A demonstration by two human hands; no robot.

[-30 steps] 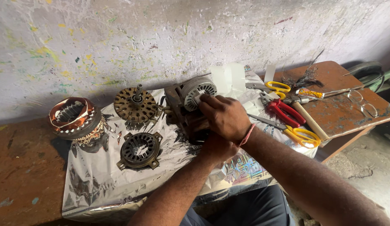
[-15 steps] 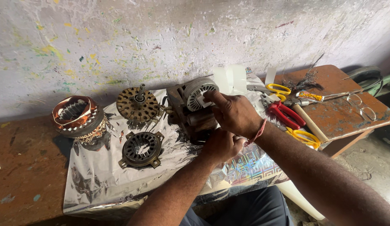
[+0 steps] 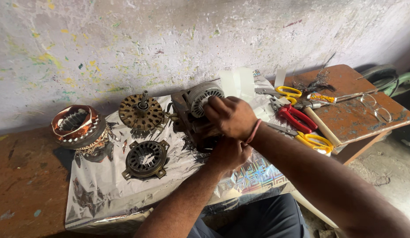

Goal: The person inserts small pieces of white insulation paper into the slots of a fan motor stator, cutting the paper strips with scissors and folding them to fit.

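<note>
Both hands work on the motor housing [image 3: 194,114], which sits on the crinkled foil sheet [image 3: 95,194] near the middle of the worktop [image 3: 20,176], close to the far wall. The right hand [image 3: 231,117] lies over the top of the housing, its grip closed around the ribbed grey end; the left hand [image 3: 229,154] is tucked underneath at the near side, and whether its grip is closed on the housing cannot be told, since the right wrist covers it. The housing looks heavy and rests on slick foil, so a hard twist or pull could make it skid or tip toward the near edge, where the foil already hangs over. To its left lie the round plate with a shaft [image 3: 141,111], the slotted ring [image 3: 145,158] and the copper-wound coil [image 3: 77,125]; a slide that way could knock them. To the right, the red-handled cutters [image 3: 295,117] and yellow scissors [image 3: 289,91] lie close to the right forearm, and a sweeping elbow could push them off the small brown table [image 3: 346,83]. The spectacles [image 3: 374,105] there look fragile.
</note>
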